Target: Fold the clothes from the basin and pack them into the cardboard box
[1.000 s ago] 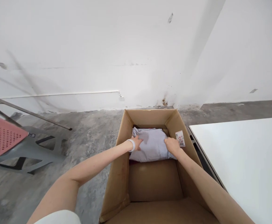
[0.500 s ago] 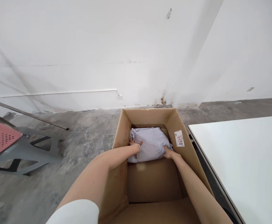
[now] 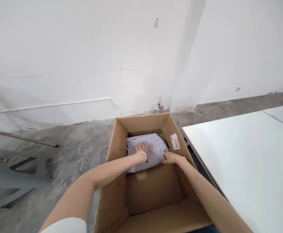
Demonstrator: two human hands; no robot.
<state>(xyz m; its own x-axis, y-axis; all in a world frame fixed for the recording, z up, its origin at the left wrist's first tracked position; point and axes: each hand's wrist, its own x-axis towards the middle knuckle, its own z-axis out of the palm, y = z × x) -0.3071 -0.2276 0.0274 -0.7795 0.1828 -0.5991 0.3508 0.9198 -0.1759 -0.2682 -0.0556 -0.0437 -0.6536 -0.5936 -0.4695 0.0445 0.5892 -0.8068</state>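
A folded pale lavender garment (image 3: 156,143) lies at the far end inside a deep, open cardboard box (image 3: 143,124). My left hand (image 3: 142,151), with a white band at the wrist, rests on top of the garment, fingers spread. At the garment's near right corner, my right hand (image 3: 170,158) has its fingers curled in against the edge, gripping the cloth. The fingertips there are partly hidden. The near part of the box shows bare cardboard bottom.
A white table (image 3: 229,145) stands close along the box's right side. To the left, a grey plastic stool (image 3: 22,181) carries something pink at the frame edge, with a thin metal bar (image 3: 22,137) behind it. A white wall (image 3: 83,64) rises beyond the box.
My left hand has shifted from the garment's left edge onto its middle. My right hand stays at the right edge, its fingers more curled. The view has turned slightly right.
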